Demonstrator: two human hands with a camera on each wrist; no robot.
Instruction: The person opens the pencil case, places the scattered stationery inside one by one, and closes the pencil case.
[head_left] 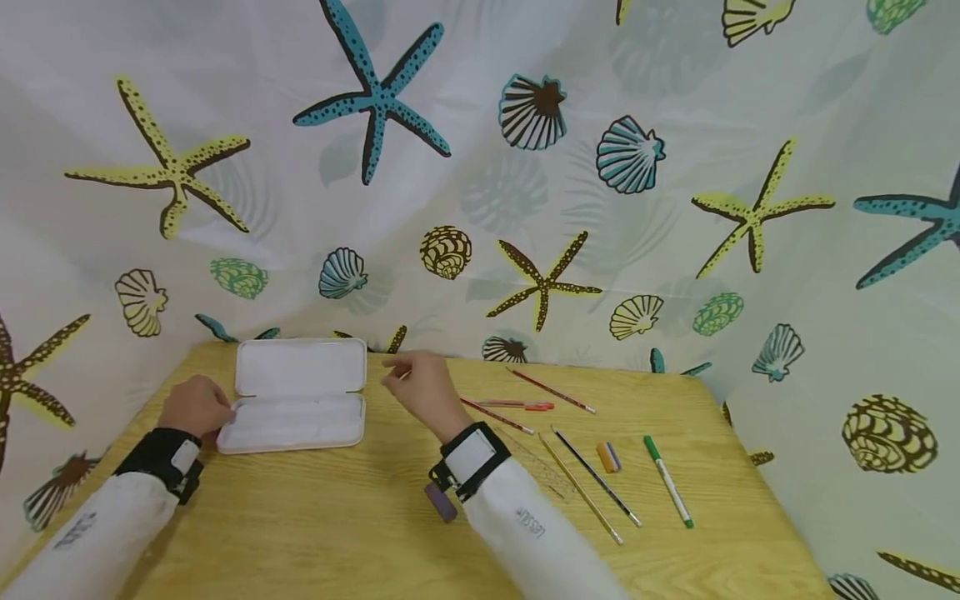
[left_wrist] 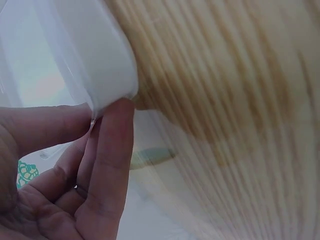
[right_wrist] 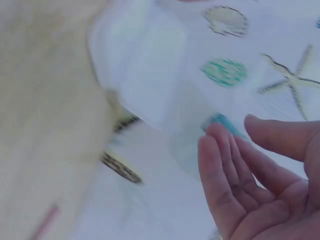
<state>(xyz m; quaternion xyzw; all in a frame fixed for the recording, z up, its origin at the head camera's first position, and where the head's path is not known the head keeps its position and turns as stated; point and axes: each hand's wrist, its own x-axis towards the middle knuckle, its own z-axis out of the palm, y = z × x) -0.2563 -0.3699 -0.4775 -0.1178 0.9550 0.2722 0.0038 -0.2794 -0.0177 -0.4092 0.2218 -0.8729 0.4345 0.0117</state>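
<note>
An open white pencil case [head_left: 300,396] lies on the wooden table [head_left: 337,517] at the back left, its lid folded back and both halves showing nothing inside. My left hand [head_left: 197,406] pinches the case's left edge; in the left wrist view the thumb and fingers [left_wrist: 112,145] meet at the case's rounded corner [left_wrist: 75,60]. My right hand [head_left: 420,385] hovers just right of the case with relaxed fingers. In the right wrist view this hand [right_wrist: 250,185] is open and holds nothing, with the case [right_wrist: 145,75] blurred beyond it.
Right of my right hand lie a red pencil [head_left: 551,390], a red pen [head_left: 517,405], a clear ruler [head_left: 536,462], a yellow pencil [head_left: 579,487], a black pencil [head_left: 596,477], an eraser [head_left: 608,457] and a green marker [head_left: 667,481]. A sea-print curtain [head_left: 525,167] surrounds the table.
</note>
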